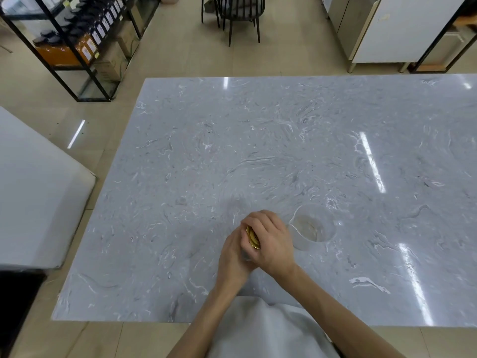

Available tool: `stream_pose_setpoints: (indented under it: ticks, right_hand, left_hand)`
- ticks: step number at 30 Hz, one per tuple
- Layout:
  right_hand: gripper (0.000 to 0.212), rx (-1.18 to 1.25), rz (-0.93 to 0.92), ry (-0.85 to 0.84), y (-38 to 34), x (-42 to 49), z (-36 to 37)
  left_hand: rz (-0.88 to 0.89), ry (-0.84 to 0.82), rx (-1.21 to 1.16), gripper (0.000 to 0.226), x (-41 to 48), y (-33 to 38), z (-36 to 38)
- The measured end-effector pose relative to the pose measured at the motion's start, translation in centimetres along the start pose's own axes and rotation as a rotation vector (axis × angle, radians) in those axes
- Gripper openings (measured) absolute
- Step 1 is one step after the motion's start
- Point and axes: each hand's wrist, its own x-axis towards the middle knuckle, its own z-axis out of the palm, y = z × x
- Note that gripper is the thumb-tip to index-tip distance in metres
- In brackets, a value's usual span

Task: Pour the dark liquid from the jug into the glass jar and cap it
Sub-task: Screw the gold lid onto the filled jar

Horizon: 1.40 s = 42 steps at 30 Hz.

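Note:
A clear plastic jug (313,226) with a spout stands on the grey marble table (258,140), holding only a thin film at its bottom. Just left of it, both my hands are wrapped around the glass jar, which they hide almost entirely. A gold lid (252,238) shows between my fingers, tilted on edge. My right hand (271,241) is closed over the lid from above. My left hand (232,257) grips the jar from the left and below.
A black metal shelf (77,47) with dark bottles stands on the floor at the far left. A black chair (240,14) sits beyond the table. A white cabinet (387,29) is at the far right, and a second white surface (33,189) lies left.

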Motion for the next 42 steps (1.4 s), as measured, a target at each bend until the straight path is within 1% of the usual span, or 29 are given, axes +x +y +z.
stream_pose_setpoints:
  ticks: [2, 3, 5, 6, 7, 9, 12, 14, 16, 17, 19, 21, 23, 24, 26, 28, 30, 32, 33, 34, 35, 38, 42]
  right_hand:
    - [0.038, -0.051, 0.164, -0.076, -0.5, -0.2, -0.8]
    - [0.048, -0.1, 0.246, -0.098, -0.9, -0.4, -1.3]
    - [0.061, -0.19, 0.349, -0.128, -1.5, -0.8, -2.2]
    - [0.064, -0.209, 0.361, -0.141, -1.7, -1.0, -2.6]
    - [0.066, -0.215, 0.349, -0.155, -1.9, -1.2, -2.9]
    - [0.068, -0.224, 0.285, -0.221, -2.2, -1.0, -3.4]
    - [0.072, -0.263, 0.152, -0.463, -2.1, -0.2, -4.1]
    - [0.081, -0.162, 0.088, -0.597, -1.6, 0.7, -4.5]
    - [0.088, 0.009, 0.075, -0.658, -1.0, 1.6, -4.6]
    - [0.095, 0.064, 0.061, -0.67, -0.7, 2.1, -4.5]
    - [0.104, 0.12, 0.03, -0.673, -0.3, 2.8, -4.1]
    - [0.104, 0.213, 0.036, -0.669, 0.0, 3.4, -4.3]
    - [0.103, 0.321, 0.079, -0.667, 0.4, 3.7, -4.9]
    - [0.103, 0.332, 0.093, -0.649, 0.7, 3.7, -5.3]
    - [0.098, 0.23, 0.085, -0.558, 2.1, 3.2, -6.3]
    - [0.094, 0.042, 0.088, -0.499, 4.1, 2.4, -7.7]
    - [0.1, -0.148, 0.135, -0.527, 6.6, 1.4, -9.3]
    - [0.11, -0.303, 0.207, -0.611, 8.9, 0.3, -10.5]
    - [0.114, -0.343, 0.234, -0.649, 9.9, -0.2, -10.8]
    - [0.115, -0.339, 0.253, -0.673, 10.7, -0.7, -10.8]
    - [0.114, -0.286, 0.27, -0.677, 11.2, -1.1, -10.8]
    - [0.107, -0.058, 0.321, -0.578, 11.5, -1.7, -10.0]
    - [0.103, -0.069, 0.351, -0.424, 11.6, -0.8, -8.4]
  left_hand:
    - [-0.011, 0.009, -0.009, 0.059, 0.0, 0.5, -0.2]
    - [-0.031, 0.012, -0.061, 0.057, -0.1, 0.9, -0.4]
    - [-0.058, 0.012, -0.137, 0.051, 0.0, 1.6, -0.5]
    - [-0.061, 0.007, -0.143, 0.052, 0.0, 1.9, -0.6]
    - [-0.07, -0.008, -0.148, 0.056, -0.1, 2.2, -0.7]
    - [-0.106, -0.048, -0.15, 0.075, -0.3, 2.1, -0.8]
    - [-0.081, -0.062, -0.13, 0.089, -0.9, 1.4, -1.5]
    - [-0.018, -0.056, -0.118, 0.099, -1.0, 1.2, -2.1]
    - [0.065, -0.039, -0.089, 0.105, -0.8, 1.2, -2.4]
    - [0.086, -0.03, -0.094, 0.109, -0.6, 1.4, -2.5]
    - [0.1, -0.011, -0.077, 0.12, -0.1, 1.7, -2.6]
    - [0.136, -0.002, -0.012, 0.127, 0.4, 1.7, -2.6]
    - [0.171, -0.024, 0.017, 0.123, 0.7, 1.7, -3.0]
    - [0.181, -0.043, 0.025, 0.117, 0.8, 1.8, -3.2]
    - [0.195, -0.072, 0.059, 0.104, 0.9, 2.3, -3.7]
    - [0.194, -0.087, 0.094, 0.092, 1.0, 2.8, -4.0]
    - [0.181, -0.091, 0.129, 0.091, 0.9, 3.2, -4.2]
    - [0.166, -0.083, 0.174, 0.093, 1.0, 3.6, -4.2]
    - [0.169, -0.074, 0.214, 0.094, 1.0, 3.8, -4.2]
    - [0.184, -0.069, 0.266, 0.095, 1.2, 4.2, -4.1]
    - [0.207, -0.068, 0.325, 0.097, 1.3, 4.5, -4.1]
    - [0.257, -0.088, 0.453, 0.105, 1.7, 5.3, -3.8]
    - [0.202, -0.074, 0.469, 0.097, 3.5, 5.8, -3.4]
